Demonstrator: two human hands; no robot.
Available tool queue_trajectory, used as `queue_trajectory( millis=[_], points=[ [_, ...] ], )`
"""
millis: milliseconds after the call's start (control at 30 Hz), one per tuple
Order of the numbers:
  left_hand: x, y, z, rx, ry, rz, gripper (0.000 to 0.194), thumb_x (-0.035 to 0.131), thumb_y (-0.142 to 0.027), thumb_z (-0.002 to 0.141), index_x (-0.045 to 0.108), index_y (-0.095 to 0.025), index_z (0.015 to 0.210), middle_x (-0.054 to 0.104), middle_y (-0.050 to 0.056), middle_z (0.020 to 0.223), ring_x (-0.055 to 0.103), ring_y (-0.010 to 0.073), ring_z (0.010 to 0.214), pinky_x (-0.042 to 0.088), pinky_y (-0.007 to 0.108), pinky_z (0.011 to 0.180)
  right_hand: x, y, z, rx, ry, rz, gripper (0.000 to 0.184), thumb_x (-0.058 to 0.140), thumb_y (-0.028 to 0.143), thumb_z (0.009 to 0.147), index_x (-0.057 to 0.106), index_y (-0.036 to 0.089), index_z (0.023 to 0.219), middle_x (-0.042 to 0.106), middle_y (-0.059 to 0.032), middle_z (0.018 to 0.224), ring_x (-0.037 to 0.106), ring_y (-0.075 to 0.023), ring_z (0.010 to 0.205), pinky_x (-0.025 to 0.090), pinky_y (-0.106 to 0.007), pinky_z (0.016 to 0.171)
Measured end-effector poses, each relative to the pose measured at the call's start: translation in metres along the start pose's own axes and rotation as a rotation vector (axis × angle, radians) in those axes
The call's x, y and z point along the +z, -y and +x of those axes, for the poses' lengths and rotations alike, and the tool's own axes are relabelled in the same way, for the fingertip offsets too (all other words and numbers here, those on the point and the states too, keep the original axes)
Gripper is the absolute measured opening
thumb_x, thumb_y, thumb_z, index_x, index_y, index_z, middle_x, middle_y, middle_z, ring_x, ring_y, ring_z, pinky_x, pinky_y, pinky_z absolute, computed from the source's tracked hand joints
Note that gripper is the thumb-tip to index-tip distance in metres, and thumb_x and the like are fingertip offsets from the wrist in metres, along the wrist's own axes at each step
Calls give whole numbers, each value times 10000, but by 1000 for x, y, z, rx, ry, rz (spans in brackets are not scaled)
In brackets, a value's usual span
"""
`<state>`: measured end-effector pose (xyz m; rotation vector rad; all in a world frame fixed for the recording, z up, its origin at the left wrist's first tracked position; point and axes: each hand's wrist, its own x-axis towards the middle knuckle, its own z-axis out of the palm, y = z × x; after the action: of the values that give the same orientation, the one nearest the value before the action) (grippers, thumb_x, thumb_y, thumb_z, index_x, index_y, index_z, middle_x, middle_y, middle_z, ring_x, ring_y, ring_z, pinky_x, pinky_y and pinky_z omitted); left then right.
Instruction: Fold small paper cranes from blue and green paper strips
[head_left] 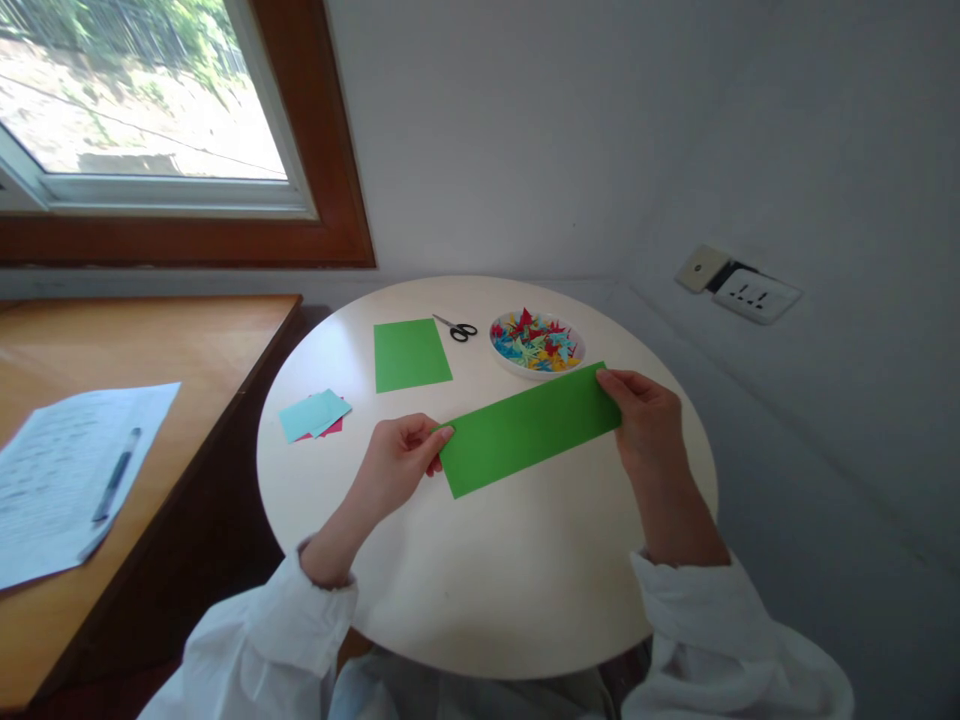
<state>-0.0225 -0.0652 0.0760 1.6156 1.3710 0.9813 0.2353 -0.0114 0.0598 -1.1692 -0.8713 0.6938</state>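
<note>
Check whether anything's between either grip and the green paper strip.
Nothing visible: the left grip pinches the green paper strip directly at its left end, the right grip at its right. The black-handled scissors and white dish lie beyond the strip, not between.

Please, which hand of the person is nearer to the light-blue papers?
Left. The left hand is a little to the right of the light-blue papers; the right hand is much farther right, at the green strip's other end.
</note>
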Motion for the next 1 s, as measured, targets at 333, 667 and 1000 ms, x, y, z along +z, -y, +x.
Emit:
queue_trajectory(
  millis=[333, 667, 1000],
  points=[
    [8, 47, 13, -80, 103, 685, 264, 430, -263, 806, 542, -159, 591, 584, 41, 586, 485, 141, 512, 284, 247, 481, -1, -73, -15, -68, 206, -690, 275, 572, 405, 655, 655, 145, 630, 675, -62, 615, 583, -175, 564, 421, -289, 560],
    [20, 53, 11, -102, 145, 910, 192, 398, -211, 850, 554, -151, 757, 619, 95, 709, 567, 205, 629, 335, 286, 547, 7, -74, -26, -193, 285, -1111, 163, 507, 268, 754, 605, 178, 659, 670, -59, 722, 566, -197, 682, 314, -310, 644],
    [24, 63, 14, 362, 145, 1013, 593, 357, 22, 780, 453, -272, 1287, 491, 115, 1072, 477, 232, 909, 403, 370, 814, 9, -75, -30, -288, 310, -1317, 135, 473, 208, 794, 572, 176, 707, 649, -53, 778, 535, -193, 749, 238, -307, 642]
  ],
)
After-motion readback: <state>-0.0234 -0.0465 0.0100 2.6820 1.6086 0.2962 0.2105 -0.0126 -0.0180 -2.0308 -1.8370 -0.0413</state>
